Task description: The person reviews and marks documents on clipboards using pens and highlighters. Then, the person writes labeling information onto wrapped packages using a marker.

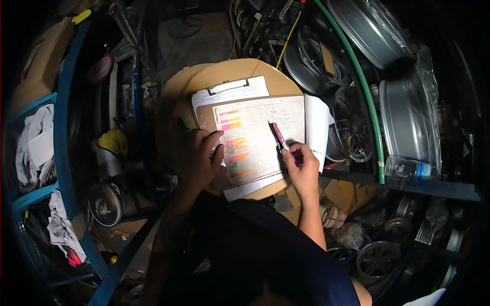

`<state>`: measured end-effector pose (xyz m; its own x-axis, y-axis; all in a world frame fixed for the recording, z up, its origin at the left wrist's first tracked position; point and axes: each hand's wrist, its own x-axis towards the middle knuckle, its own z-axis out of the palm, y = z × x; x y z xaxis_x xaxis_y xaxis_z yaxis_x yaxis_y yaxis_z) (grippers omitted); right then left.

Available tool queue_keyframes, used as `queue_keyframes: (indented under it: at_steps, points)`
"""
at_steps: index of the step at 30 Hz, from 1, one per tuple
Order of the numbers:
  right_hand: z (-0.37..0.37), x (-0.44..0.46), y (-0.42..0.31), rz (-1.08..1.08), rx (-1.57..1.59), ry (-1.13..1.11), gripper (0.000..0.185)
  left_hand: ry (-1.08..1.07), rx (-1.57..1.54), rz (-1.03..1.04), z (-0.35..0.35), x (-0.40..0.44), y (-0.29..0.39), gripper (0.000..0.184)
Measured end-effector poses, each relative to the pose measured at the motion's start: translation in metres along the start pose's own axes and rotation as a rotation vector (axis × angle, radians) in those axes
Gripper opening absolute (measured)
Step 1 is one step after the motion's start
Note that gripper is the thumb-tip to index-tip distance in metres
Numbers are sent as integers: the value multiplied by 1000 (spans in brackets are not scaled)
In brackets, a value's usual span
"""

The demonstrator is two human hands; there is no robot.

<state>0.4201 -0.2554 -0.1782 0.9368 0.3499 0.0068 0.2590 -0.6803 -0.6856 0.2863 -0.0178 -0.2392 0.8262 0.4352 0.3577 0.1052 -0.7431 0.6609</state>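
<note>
On the table (278, 76) a chart (255, 145) overlaps a clipboard (229, 89); right of the person (260, 250) stand wheel rims (406, 122), a bottle (406, 167) beside them; left, I see cloths (35, 143) in a basket (35, 197).

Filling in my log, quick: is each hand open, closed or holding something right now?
Left hand: fingers bent by the sheet; can't tell whether it grips anything.
Right hand: closed, holding a pen.

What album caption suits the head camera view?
Pen in the right hand over a color-marked sheet; left hand near its edge.
</note>
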Motion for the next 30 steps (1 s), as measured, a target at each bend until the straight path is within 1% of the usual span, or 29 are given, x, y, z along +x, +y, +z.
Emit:
queue_keyframes:
  at_steps: [2,5,6,7,9,11,13,17,18,19,21,23,24,25,27,29,30]
  points:
    - [-1,-2,8,-19,-65,-31,19,-9,-32,-8,3,0,-2,32]
    - [6,-6,14,-167,6,42,16,-7,-48,-8,3,-1,-1,32]
    - [6,-7,17,-123,108,97,13,-12,-52,-9,3,-1,-2,32]
    - [2,-7,23,-91,251,121,15,-14,-56,-11,3,-2,-3,32]
    - [-22,-3,33,134,485,200,24,-5,-58,-9,4,-1,-2,31]
    - [-42,5,56,140,711,286,33,15,-57,2,3,-1,-2,31]
    - [-64,7,78,288,628,349,36,3,-67,-13,4,-2,-3,33]
    - [-72,-3,78,230,674,286,30,-30,11,-16,2,3,3,43]
    - [-62,-5,78,185,670,307,27,-39,51,-14,2,4,5,45]
    - [-57,-10,75,189,651,252,26,-48,91,-10,3,7,6,48]
    - [-40,-16,66,89,538,168,28,-61,146,-6,4,9,6,51]
    - [-25,-22,33,96,329,91,33,-71,175,-9,7,10,5,52]
    - [-20,-23,12,55,291,24,39,-55,175,0,8,10,4,51]
    - [-15,-23,3,42,229,-38,36,-41,174,10,8,10,3,50]
    - [3,-18,-9,-54,351,-152,23,-22,136,23,10,10,1,47]
    - [18,-11,-12,-152,324,-190,15,-5,64,18,9,9,0,43]
    - [27,-6,-10,-231,333,-183,15,0,73,16,7,10,2,41]
